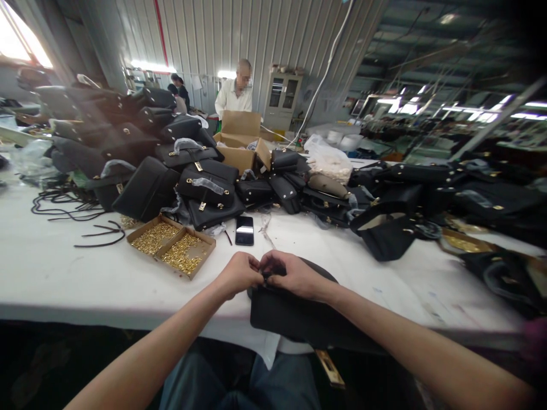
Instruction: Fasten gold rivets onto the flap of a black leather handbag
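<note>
A black handbag (294, 316) lies at the table's front edge, partly hanging over it. A gold metal clasp plate (330, 367) dangles from its lower side. At the bag's upper left corner my left hand (239, 274) is closed, thumb and fingers pinched together; what they hold is hidden. My right hand (297, 277) curls over the same corner from the right, its thumb and fingers gripping the dark material. The fingertips of both hands nearly meet there. Left of them, a shallow cardboard tray (159, 254) has two compartments full of small gold metal pieces.
A phone (244, 231) lies beyond my hands. Black handbags (209, 185) are heaped along the table's back, with more on the right (384, 228). Dark cords (102, 234) lie left. Behind stands an open cardboard box (239, 156), and a person (234, 97) in white. The white tabletop (85, 273) ends before my lap.
</note>
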Motion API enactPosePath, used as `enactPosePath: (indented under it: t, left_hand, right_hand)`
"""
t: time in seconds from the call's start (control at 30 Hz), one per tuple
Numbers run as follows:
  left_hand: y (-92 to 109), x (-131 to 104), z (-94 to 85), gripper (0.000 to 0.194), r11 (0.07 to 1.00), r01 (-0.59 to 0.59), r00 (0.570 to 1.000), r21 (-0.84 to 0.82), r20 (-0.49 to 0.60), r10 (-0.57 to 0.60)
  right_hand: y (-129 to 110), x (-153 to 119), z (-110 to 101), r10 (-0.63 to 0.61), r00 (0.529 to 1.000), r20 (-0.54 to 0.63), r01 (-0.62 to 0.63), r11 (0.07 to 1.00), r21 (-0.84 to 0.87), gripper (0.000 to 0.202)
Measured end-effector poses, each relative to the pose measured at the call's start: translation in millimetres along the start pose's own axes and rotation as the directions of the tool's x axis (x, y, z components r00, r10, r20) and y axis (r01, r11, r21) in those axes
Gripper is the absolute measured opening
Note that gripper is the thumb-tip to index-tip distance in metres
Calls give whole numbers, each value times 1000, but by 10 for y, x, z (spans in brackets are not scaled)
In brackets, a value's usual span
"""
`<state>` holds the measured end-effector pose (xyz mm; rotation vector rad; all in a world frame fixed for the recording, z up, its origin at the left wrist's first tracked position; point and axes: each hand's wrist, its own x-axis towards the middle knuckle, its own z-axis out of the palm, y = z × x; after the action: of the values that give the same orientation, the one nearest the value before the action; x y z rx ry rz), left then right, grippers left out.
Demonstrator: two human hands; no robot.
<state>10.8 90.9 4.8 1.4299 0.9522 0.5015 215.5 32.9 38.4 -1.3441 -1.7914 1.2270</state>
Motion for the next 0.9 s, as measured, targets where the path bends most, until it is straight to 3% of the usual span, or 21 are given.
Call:
enactPosePath:
  t: [0.47,0.67,0.9]
  left_hand:
    - [-44,-2,-22,13,975,-114,993,191,-16,119]
    - [-98,-3,-27,20,1000,27,998,-12,53,-26]
    - [-156,55,29,18,998,55,998,-24,7,-55]
  right_hand:
    - [-42,14,2,-93,996,11,93,984,-151,47]
    - [89,33,21,75,996,-54,-78,995,-67,50]
    - [51,74,143,208,967,-147,-211,977,-3,50]
